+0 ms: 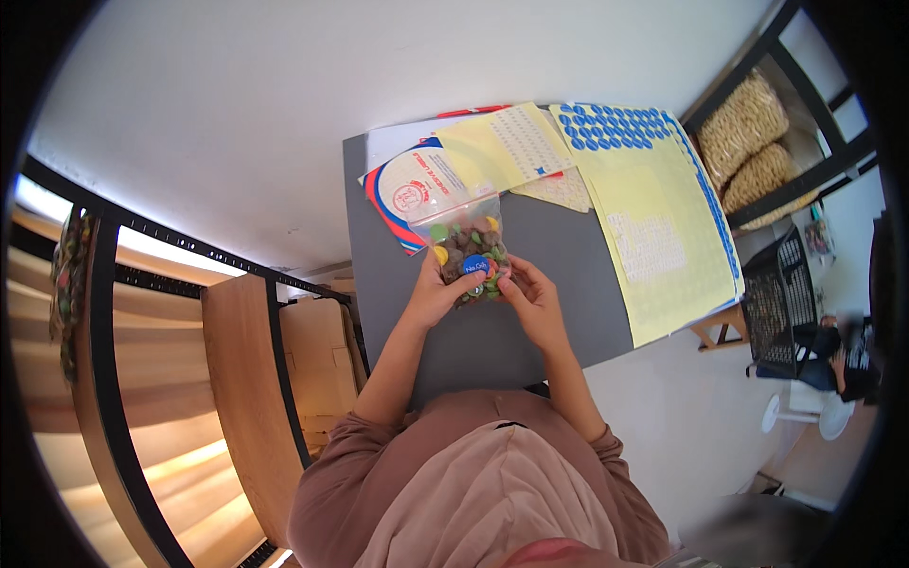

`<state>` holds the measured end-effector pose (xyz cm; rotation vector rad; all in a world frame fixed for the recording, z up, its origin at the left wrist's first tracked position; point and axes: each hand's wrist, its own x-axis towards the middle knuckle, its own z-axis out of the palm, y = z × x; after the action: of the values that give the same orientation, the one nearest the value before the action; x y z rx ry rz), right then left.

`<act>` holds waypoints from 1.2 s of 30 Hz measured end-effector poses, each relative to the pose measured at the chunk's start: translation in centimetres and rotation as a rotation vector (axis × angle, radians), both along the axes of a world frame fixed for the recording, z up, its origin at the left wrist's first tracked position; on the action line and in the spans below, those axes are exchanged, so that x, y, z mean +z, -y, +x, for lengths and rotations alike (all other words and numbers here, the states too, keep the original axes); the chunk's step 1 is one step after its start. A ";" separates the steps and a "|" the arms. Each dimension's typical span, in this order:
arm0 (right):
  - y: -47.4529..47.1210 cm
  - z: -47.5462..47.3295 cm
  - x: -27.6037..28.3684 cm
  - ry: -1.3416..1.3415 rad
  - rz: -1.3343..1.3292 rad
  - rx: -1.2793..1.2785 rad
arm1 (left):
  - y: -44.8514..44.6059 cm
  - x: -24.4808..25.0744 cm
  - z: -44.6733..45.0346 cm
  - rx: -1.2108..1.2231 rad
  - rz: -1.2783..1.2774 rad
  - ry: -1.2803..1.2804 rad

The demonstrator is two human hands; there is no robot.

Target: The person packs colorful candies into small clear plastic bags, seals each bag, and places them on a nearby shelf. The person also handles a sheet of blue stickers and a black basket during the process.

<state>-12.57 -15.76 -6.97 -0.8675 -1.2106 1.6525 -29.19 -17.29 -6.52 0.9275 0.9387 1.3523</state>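
Observation:
Both hands hold a clear zip-lock plastic bag above the grey tabletop, its zip end pointing away from me. Inside are small rounded pieces in brown, green, yellow and red; their exact kind is unclear. A round blue sticker with white writing sits on the bag's front. My left hand grips the lower left side, its thumb lying at the sticker's lower edge. At the lower right, my right hand pinches the bag between thumb and bent fingers. Part of the bag's lower side is hidden by the fingers.
Beyond the bag, an adhesive-label packet and a yellow label sheet overlap on the grey table. Rightward lies a large yellow sheet with blue round stickers. Metal-framed shelving stands left. A black crate and a seated person are farther right.

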 end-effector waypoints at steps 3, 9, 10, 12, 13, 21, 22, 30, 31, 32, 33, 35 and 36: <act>-0.3 1.1 0.8 0.137 0.171 -0.138 | 0.4 -1.1 0.2 -0.077 0.056 -0.096; -2.2 1.6 6.5 0.202 0.315 -0.272 | 2.1 1.1 0.8 -0.323 0.105 -0.116; -2.1 1.6 6.9 0.285 0.331 -0.238 | 2.3 1.3 0.7 -0.357 0.088 -0.093; -1.6 1.5 7.1 0.378 0.365 -0.233 | 2.6 1.2 0.5 -0.370 0.084 -0.107; -1.3 1.4 7.0 0.424 0.378 -0.225 | 2.9 1.0 0.4 -0.371 0.078 -0.113; -1.8 -0.3 3.0 0.218 0.301 -0.423 | 3.1 -0.7 -1.2 -0.311 -0.051 -0.091; -1.6 -0.2 2.7 0.210 0.290 -0.453 | 2.6 -0.4 -1.7 -0.277 -0.056 -0.083; 2.5 4.0 -0.6 0.404 0.188 -0.174 | -7.3 -1.3 -7.4 0.161 0.016 -0.494; 3.1 4.7 -0.9 0.417 0.174 -0.175 | -8.1 -1.6 -7.0 0.203 0.091 -0.572; 3.8 5.4 -1.1 0.429 0.182 -0.175 | -8.2 -1.8 -7.1 0.201 0.087 -0.633; 4.5 6.4 -1.3 0.452 0.183 -0.185 | -8.3 -2.4 -7.1 0.289 0.069 -1.062; 6.2 8.7 -1.4 0.444 0.150 -0.238 | -8.3 -2.3 -6.5 0.469 0.075 -1.504; 7.3 9.6 -1.7 0.407 0.117 -0.278 | -7.9 -1.6 -5.8 0.561 0.088 -1.517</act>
<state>-2.98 -23.09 -8.71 -1.2763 -1.3695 1.2038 -34.99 -9.40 -8.11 1.8894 2.4082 0.9389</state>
